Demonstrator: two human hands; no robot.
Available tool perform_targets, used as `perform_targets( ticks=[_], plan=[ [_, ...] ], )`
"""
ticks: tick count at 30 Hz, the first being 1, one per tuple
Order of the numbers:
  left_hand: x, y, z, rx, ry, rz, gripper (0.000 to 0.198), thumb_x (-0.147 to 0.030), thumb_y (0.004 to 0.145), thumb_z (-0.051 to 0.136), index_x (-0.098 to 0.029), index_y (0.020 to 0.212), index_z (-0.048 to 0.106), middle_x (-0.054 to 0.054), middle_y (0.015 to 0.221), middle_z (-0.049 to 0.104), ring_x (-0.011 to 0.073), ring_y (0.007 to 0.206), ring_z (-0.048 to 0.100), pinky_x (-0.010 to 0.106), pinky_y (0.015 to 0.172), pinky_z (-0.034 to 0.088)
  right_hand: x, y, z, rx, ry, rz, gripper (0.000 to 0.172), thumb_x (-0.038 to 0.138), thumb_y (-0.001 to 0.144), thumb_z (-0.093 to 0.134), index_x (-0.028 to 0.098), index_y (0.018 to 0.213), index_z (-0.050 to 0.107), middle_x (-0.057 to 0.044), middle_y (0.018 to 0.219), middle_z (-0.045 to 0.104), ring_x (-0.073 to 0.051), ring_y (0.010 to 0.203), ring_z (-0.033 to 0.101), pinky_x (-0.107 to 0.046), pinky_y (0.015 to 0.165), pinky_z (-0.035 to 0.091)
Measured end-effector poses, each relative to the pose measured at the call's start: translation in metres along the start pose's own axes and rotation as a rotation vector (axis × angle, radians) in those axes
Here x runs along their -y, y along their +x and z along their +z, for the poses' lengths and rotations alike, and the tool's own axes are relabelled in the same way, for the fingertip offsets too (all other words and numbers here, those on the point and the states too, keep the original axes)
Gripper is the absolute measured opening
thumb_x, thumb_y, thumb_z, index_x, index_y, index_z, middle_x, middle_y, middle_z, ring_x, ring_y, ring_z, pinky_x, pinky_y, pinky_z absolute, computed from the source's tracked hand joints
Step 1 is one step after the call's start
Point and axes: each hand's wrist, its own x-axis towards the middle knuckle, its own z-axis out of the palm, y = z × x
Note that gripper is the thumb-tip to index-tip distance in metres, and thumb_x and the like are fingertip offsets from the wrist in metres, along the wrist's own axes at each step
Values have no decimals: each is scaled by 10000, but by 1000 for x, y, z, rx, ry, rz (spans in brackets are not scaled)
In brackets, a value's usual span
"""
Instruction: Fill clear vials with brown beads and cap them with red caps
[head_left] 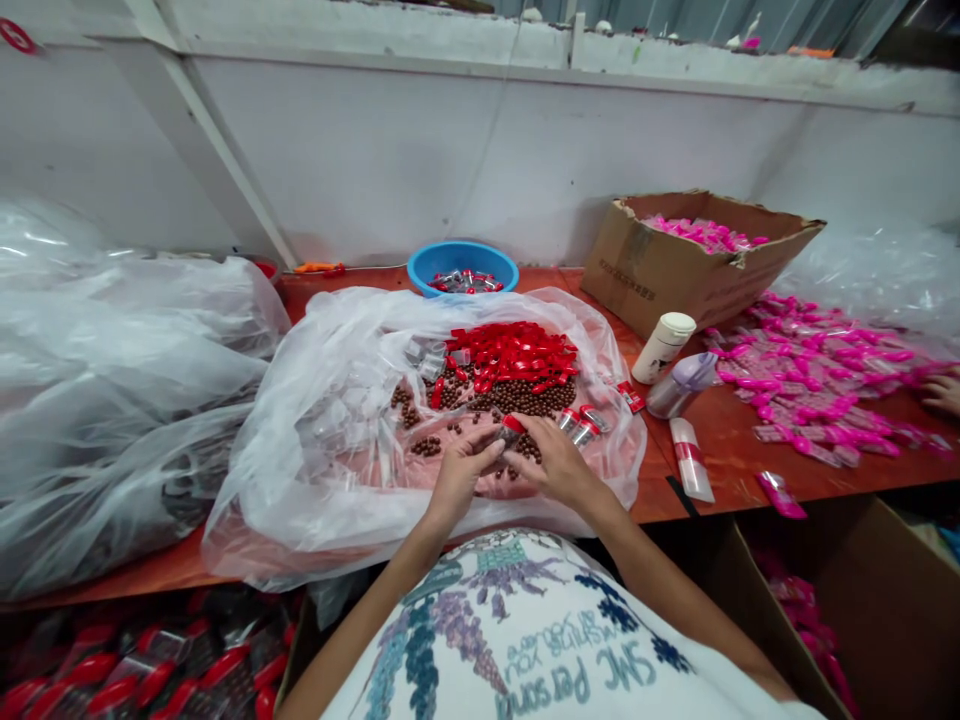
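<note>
My left hand (461, 472) and my right hand (551, 462) meet over a clear plastic sheet (322, 440) on the table. Together they pinch a small clear tube with a red cap (511, 428). Just beyond the hands lies a pile of small brown beads (517, 395). Behind the beads sits a heap of red caps (514, 352). A few capped tubes (581, 425) lie right of my right hand. Both hands have their fingers closed on the tube.
A blue bowl (463, 262) holding tubes stands at the back. At the right are a cardboard box (694, 255) of pink items, loose pink packets (814, 375), a white bottle (664, 345), and another person's hand (943, 392). Plastic bags (112, 380) fill the left.
</note>
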Motion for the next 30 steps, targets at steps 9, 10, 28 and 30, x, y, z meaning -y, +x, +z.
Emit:
perform_targets(
  ticks=[9, 10, 28, 30],
  plan=[
    [2, 11, 11, -79, -228, -263, 457, -572, 747, 608, -127, 841, 649, 79, 744, 688, 182, 675, 645, 242, 537, 494, -8, 8, 21, 69, 16, -6, 639, 287, 693, 699, 175, 1274, 458, -116, 1212, 552, -264, 1090, 500, -406, 940, 413],
    [4, 14, 10, -81, -223, -319, 501, -612, 756, 566, -121, 811, 643, 88, 716, 683, 195, 660, 646, 250, 511, 483, -7, 8, 23, 73, 16, -3, 638, 284, 680, 707, 179, 1263, 470, -114, 1225, 545, -266, 1099, 493, -403, 943, 404],
    [12, 39, -6, -111, -124, -185, 486, -526, 821, 501, -192, 1171, 546, -17, 610, 619, 111, 470, 556, 196, 451, 402, -39, 24, 20, 80, 473, 492, 273, 399, 897, 474, 196, 912, 657, -15, 832, 669, -167, 775, 612, -280, 716, 474],
    [20, 41, -9, -127, -79, -201, 504, -561, 805, 511, -182, 1131, 577, -9, 606, 624, 117, 475, 559, 197, 446, 394, -34, 27, 20, 56, 425, 390, 265, 364, 913, 465, 212, 1029, 650, -36, 964, 675, -177, 891, 610, -302, 814, 463]
  ],
)
